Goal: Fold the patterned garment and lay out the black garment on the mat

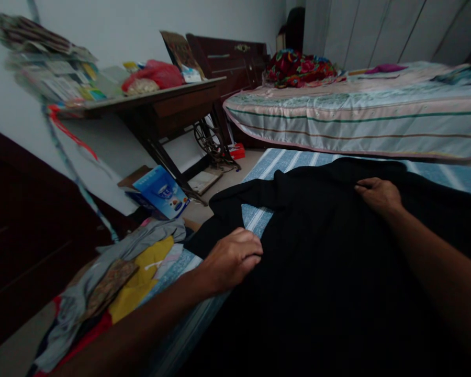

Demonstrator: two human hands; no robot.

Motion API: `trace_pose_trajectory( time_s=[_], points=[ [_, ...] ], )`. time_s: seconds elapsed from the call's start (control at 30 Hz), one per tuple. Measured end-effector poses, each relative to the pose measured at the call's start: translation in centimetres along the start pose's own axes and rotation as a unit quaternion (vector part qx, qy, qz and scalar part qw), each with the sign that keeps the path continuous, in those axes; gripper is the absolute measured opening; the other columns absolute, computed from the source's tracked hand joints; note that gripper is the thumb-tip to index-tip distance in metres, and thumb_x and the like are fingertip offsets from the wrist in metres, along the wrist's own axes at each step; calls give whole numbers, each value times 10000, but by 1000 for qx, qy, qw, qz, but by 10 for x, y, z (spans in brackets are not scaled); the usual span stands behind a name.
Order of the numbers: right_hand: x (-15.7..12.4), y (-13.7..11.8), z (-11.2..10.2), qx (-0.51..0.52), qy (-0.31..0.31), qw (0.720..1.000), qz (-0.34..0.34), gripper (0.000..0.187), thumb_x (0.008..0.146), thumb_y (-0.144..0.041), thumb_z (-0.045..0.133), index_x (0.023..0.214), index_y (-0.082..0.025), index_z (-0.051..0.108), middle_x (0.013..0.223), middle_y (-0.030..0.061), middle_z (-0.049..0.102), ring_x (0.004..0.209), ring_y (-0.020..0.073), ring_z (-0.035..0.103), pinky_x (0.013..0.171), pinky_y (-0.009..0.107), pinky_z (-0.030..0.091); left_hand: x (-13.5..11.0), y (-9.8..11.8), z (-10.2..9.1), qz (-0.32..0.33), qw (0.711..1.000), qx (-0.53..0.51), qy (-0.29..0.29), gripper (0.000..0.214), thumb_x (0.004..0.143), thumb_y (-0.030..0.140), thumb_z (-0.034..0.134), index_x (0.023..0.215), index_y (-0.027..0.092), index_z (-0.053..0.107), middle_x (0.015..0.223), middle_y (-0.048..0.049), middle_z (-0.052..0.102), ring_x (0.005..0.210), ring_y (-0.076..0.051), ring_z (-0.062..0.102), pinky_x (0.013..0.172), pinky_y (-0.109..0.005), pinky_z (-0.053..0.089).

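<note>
A black long-sleeved garment (314,251) lies spread over a blue-and-white striped sheet (286,159). Its sleeve bends out toward the left, leaving a gap where the sheet shows. My left hand (235,256) is closed on the garment's left side, just below that sleeve. Farther up, near the collar area, my right hand (379,195) pinches the black cloth between thumb and fingers. The lower part of the garment is too dark to make out in detail.
Several folded clothes (141,272) are heaped at the left edge of the sheet. Beyond them stand a blue box (160,192) and an old treadle sewing table (172,99) loaded with bags and packets. A bed (353,118) with a striped cover is at the back.
</note>
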State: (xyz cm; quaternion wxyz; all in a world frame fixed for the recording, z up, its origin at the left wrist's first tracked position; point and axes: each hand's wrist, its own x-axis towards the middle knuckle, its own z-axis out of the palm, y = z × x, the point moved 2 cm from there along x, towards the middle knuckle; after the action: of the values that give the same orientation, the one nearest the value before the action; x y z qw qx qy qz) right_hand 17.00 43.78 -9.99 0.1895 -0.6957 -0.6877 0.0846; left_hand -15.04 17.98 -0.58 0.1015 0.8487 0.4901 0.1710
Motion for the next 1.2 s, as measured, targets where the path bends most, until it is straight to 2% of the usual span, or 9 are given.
trace_pose_trajectory(
  time_s=[0.1,0.23,0.6,0.77,0.87,0.97,1.03,1.2],
  points=[
    [-3,-2,-3,9,-8,999,34,370,839,-411,508,1116,-224,665,1134,78,661,997,248,609,803,327,457,-7,7,12,-15,999,-22,-25,156,826,130,502,833,170,653,884,-51,629,837,-157,555,757,-282,451],
    [-3,-4,-5,16,-17,998,59,354,837,-409,528,1119,-243,663,1160,56,653,1037,239,599,846,321,447,-11,0,19,-39,999,-11,-31,142,806,135,518,837,173,651,889,-51,614,839,-168,533,748,-291,441],
    [-3,-4,-5,30,-23,996,78,348,831,-396,543,1122,-248,664,1175,59,649,1086,260,582,874,342,444,-12,2,19,-44,997,13,-66,127,794,122,496,748,181,598,912,-36,613,852,-165,522,755,-283,431],
    [-4,-4,-6,40,-22,995,91,352,812,-411,554,1109,-259,667,1146,49,662,1060,257,598,884,348,452,-10,4,24,-50,994,66,-71,156,810,128,447,709,173,557,887,-44,599,836,-165,511,724,-272,430],
    [-5,-3,-6,55,-15,994,92,348,794,-407,564,1094,-268,674,1125,39,669,1064,252,597,900,355,454,-9,7,27,-37,993,91,-70,155,812,113,416,749,167,547,868,-61,587,823,-169,502,746,-279,437],
    [-4,-3,-5,61,-9,994,89,344,784,-405,570,1079,-267,681,1113,38,673,1067,255,595,908,365,454,-9,6,25,-30,994,89,-54,176,838,116,382,778,164,540,849,-68,586,812,-172,504,772,-294,443],
    [-3,-2,-5,60,-13,994,87,349,790,-407,568,1087,-260,678,1124,45,669,1063,256,597,905,363,454,-10,0,20,-34,996,80,-23,188,857,130,369,790,162,541,858,-74,592,824,-176,513,774,-304,449],
    [-3,-1,-4,55,-14,996,75,354,797,-397,570,1096,-241,676,1129,59,667,1060,250,596,892,347,451,-10,-35,-13,-91,987,95,89,183,878,165,390,789,160,550,953,-87,618,888,-186,546,813,-337,447]
  ],
)
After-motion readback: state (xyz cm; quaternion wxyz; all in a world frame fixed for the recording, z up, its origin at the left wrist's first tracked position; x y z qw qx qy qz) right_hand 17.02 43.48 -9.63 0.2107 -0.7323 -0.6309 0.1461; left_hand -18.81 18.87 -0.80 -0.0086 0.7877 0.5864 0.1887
